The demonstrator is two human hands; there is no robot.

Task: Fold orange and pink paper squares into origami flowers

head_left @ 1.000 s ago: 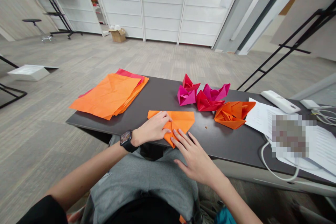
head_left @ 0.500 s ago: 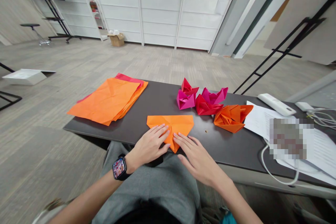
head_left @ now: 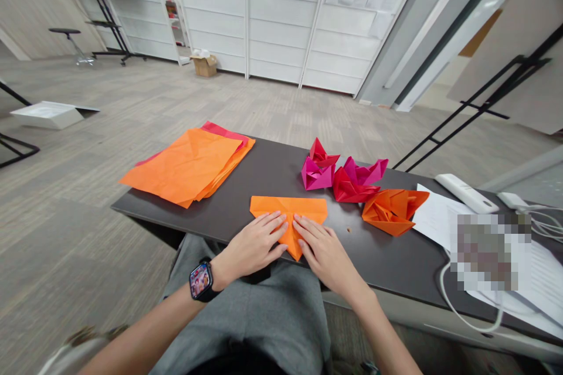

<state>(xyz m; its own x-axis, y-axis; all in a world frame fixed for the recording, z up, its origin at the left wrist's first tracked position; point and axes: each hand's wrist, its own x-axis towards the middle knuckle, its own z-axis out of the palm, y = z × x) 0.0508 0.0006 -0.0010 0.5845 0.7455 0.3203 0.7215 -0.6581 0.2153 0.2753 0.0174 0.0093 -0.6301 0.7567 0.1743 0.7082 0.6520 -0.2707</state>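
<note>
1. My folded orange paper [head_left: 288, 205] lies flat on the dark worktop [head_left: 275, 167], long straight edge away from me, point towards me, close to the worktop's near edge.
2. My left hand [head_left: 255, 243] rests on the left part of the folded paper. Its fingers are stretched out, pressing from above, gripping nothing that I can see.
3. My right hand [head_left: 328, 252] mirrors it on the right part, fingers also extended and not pinching, tips near the left ones across the middle.
4. A second ago my left hand reached over the middle and my right lay lower; now they sit level, one each side. I judge that both halves are getting even pressure beside the centre crease. How sharp that crease is, I can't tell; my fingers cover much of it.
5. Left of the folded paper and farther off is a paper stack [head_left: 182, 167]; to its right, beyond it, stand red and pink paper shapes [head_left: 349, 188] and an orange paper shape [head_left: 391, 211].
</note>
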